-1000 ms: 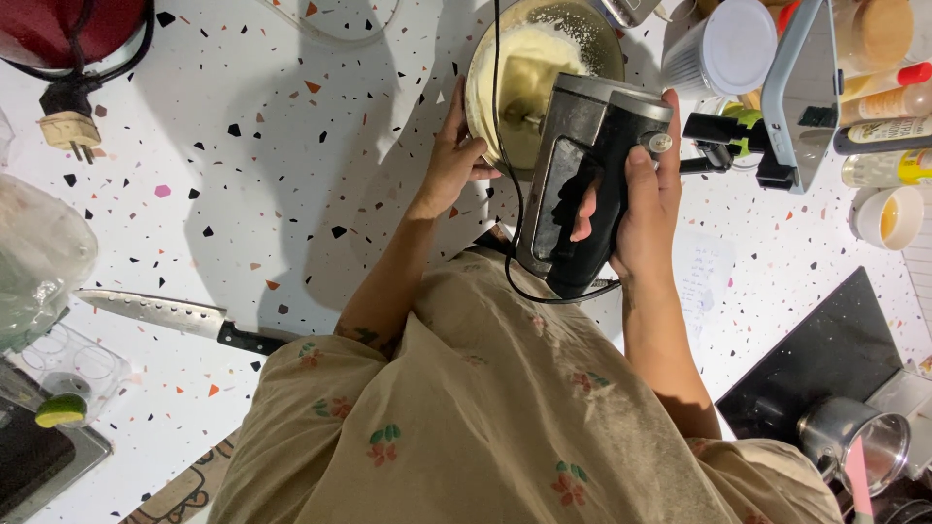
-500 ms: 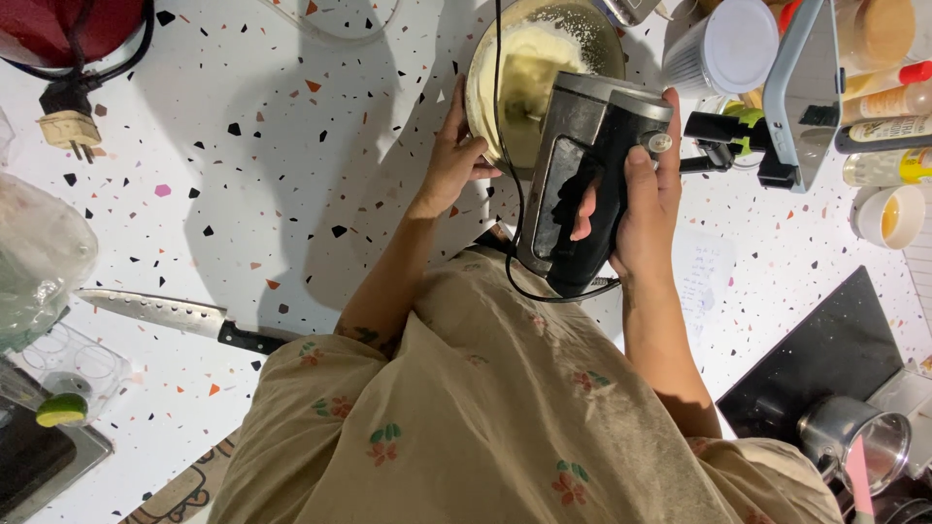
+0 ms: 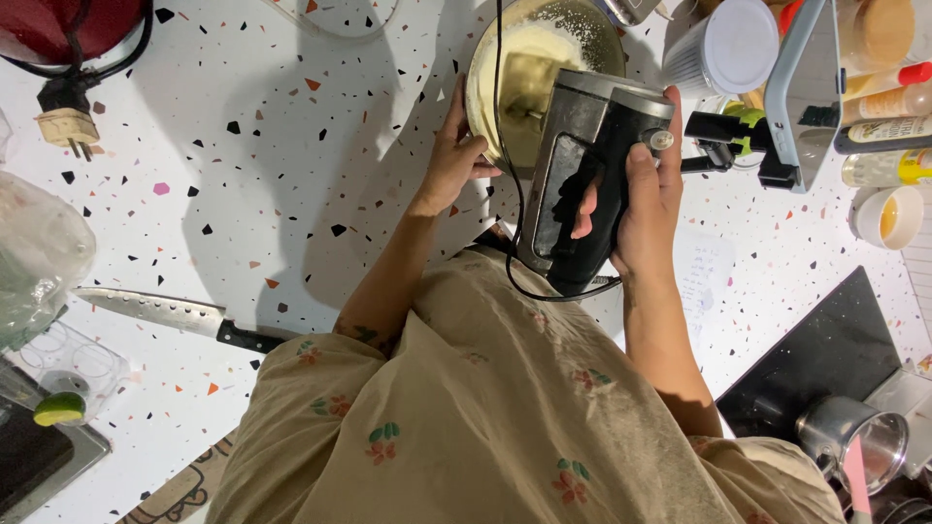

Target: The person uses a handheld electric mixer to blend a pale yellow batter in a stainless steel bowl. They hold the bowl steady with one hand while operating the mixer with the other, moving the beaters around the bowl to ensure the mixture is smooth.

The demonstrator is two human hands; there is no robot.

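My right hand [image 3: 643, 199] grips the handle of a black and silver electric hand mixer [image 3: 588, 175], whose beaters dip into pale yellow batter [image 3: 529, 68] in a metal mixing bowl [image 3: 478, 73]. My left hand [image 3: 452, 155] holds the near left side of the bowl's rim. The mixer's black cord [image 3: 505, 175] runs from the top of the view down past the bowl and loops under the mixer. The bowl stands on a white speckled countertop [image 3: 291, 175].
A kitchen knife [image 3: 165, 315] lies at the left. A red appliance [image 3: 58, 24] and its plug [image 3: 66, 126] are top left. A clear egg tray [image 3: 68, 364] with a lime piece [image 3: 56, 408] sits bottom left. Cups, bottles and a phone holder [image 3: 806, 87] crowd the top right; a metal pot [image 3: 854, 437] is bottom right.
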